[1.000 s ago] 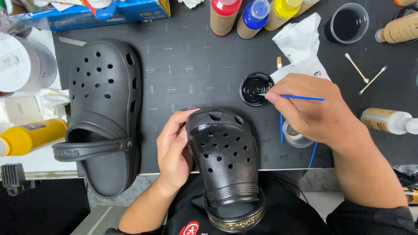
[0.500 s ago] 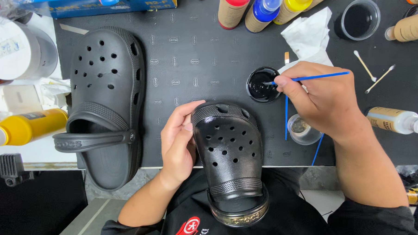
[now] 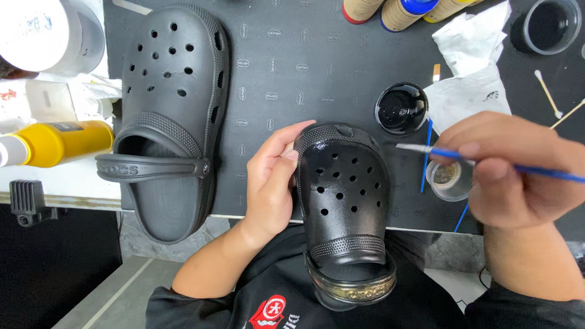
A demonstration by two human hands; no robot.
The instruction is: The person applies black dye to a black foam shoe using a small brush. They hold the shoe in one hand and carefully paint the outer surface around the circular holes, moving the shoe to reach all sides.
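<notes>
My left hand [image 3: 272, 180] grips the left side of a glossy black clog [image 3: 344, 199] that rests toe-away on the table's front edge, its heel over my lap. My right hand [image 3: 509, 172] holds a thin blue-handled paintbrush [image 3: 435, 151], its tip just right of the clog's toe. A small round pot of black paint [image 3: 401, 108] sits just beyond the toe. A second, matte grey-black clog [image 3: 171, 115] lies on the black mat [image 3: 289, 60] to the left.
Paint bottles [image 3: 402, 6] with red, blue and yellow caps stand at the back. Crumpled white tissue [image 3: 471, 67], cotton swabs [image 3: 554, 99], a dark cup [image 3: 547, 24], a small clear jar [image 3: 447, 179], a yellow bottle [image 3: 53, 143] and a white tub [image 3: 41, 26] surround the mat.
My right hand has drawn the brush back from the black paint pot toward the clog's toe. The view has shifted closer; my left hand still holds the clog.
</notes>
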